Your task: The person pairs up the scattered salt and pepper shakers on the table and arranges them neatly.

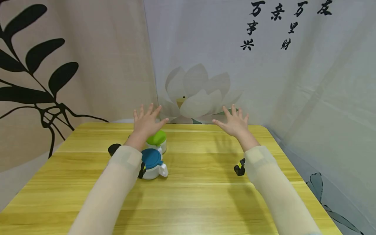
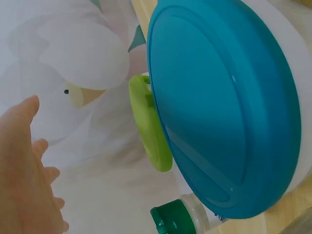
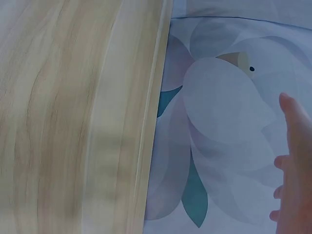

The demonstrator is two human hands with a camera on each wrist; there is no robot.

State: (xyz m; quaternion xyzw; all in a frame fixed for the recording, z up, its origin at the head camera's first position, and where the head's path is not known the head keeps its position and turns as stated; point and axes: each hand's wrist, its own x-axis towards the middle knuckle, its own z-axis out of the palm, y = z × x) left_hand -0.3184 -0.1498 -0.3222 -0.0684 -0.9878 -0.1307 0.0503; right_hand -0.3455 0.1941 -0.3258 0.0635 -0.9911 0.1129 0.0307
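- Five fingers splay on raised left hand [image 1: 146, 126]
- Lower than those fingers: green-lidded cup [image 1: 156, 138], blue-lidded cup [image 1: 151, 159]
- Right hand [image 1: 235, 125] likewise raised, fingers spread wide

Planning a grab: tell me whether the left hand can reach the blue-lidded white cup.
Probably yes: the left hand looks empty, and in its wrist view nothing covers the blue lid of the white cup; the hand may need drawing back.

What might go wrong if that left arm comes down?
The cream-sleeved left arm might knock the round white cup with the blue lid beside it. That cup could then bump the round white cup with the green lid behind. The left hand holds nothing, so may not catch either.
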